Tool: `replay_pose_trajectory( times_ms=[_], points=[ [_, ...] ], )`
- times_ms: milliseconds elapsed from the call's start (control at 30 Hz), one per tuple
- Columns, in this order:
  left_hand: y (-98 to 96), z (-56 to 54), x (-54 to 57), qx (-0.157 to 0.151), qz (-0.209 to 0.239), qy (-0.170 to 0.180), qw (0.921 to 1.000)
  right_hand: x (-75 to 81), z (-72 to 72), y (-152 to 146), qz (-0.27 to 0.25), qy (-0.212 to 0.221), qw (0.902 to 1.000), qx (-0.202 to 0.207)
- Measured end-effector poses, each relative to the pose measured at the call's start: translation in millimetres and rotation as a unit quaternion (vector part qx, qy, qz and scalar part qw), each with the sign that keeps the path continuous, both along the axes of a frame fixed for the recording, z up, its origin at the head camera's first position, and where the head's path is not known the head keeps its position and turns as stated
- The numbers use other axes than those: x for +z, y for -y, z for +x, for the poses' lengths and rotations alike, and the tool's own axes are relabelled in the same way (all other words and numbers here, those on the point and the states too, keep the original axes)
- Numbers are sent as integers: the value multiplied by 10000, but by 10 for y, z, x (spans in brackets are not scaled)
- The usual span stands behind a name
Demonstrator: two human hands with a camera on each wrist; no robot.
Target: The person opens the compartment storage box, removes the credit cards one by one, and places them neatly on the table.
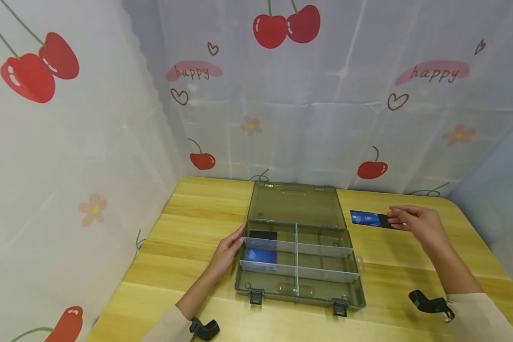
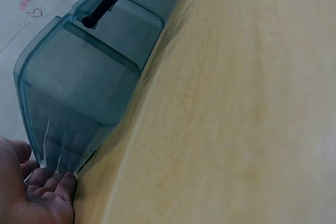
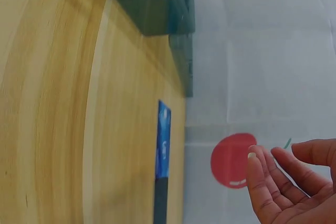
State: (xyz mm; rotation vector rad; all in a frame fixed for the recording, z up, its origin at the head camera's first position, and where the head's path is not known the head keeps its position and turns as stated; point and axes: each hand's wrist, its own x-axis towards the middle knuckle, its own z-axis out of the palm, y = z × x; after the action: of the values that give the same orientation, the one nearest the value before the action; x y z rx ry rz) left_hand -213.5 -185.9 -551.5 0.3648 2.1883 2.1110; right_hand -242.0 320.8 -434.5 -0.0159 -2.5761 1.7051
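Near the blue card (image 1: 365, 218), the right hand (image 1: 420, 226) hovers loosely curled.

My L sleeve (image 1: 167, 327) & R sleeve (image 1: 480, 317) are plain beige, w/ a bent blk L wrist cam (image 1: 204, 329) & similar R wrist cam (image 1: 429, 305), green-marked.

We read "VIP" on the blue card (image 1: 366, 218), and "happy" twice on the curtain (image 1: 290, 85), each over a pink patch (image 1: 465, 70). Small marks on the lid (image 1: 297, 206) we cannot make out.
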Motion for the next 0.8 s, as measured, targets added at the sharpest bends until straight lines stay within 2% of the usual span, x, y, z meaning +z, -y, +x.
replay_pose_trajectory(
  times_ms=[333,533,633,800],
  points=[
    [1,-9,-15,-1,53,-80,10000,192,153,325,-170,-232,9988,387],
    [4,-4,-39,-10,-1,-142,9999,275,263,482,-90,-224,9975,666],
    [3,-1,-40,-4,25,-67,10000,313,317,558,-74,-224,9966,794],
    [1,-6,-34,23,43,-43,10000,391,400,687,-86,-59,9952,973]
  ],
)
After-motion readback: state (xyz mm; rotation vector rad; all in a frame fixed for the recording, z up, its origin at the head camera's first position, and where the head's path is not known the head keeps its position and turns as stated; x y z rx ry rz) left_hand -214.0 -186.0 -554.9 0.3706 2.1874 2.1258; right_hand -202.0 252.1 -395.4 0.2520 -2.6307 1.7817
